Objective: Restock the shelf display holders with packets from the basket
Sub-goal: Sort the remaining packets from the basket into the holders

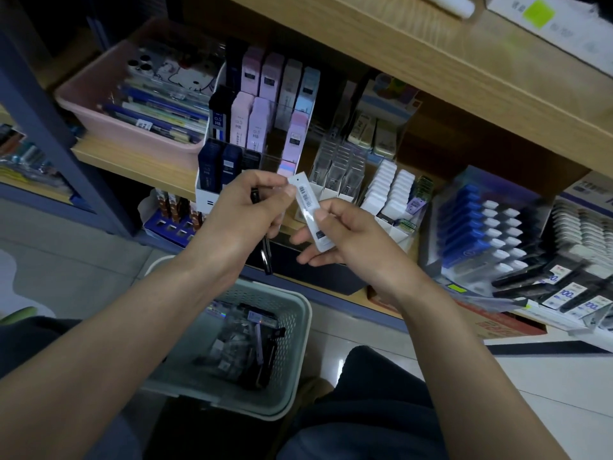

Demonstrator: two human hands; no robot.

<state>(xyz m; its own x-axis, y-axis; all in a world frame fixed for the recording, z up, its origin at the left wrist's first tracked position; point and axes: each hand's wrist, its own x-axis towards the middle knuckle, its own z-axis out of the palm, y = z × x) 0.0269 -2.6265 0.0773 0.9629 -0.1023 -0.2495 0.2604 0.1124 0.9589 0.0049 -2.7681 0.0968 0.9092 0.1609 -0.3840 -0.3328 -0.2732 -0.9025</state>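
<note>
Okay, I've got the white packet [310, 212] pinched at both ends: left hand [238, 220] on top, right hand [351, 234] low. Its long axis points up-left at the display holder [205, 195] just beyond, and the basket [298, 310] is below.

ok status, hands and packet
Left hand and right hand both pinch the white packet. Left also grips a dark packet. Path to display holder open.

I am holding one white packet [310, 210] between my two hands, my left hand [238, 214] and my right hand [355, 237], and one black packet [267, 257] too. One basket [300, 315] is sitting below; one pink tray [109, 126] is resting above.
</note>
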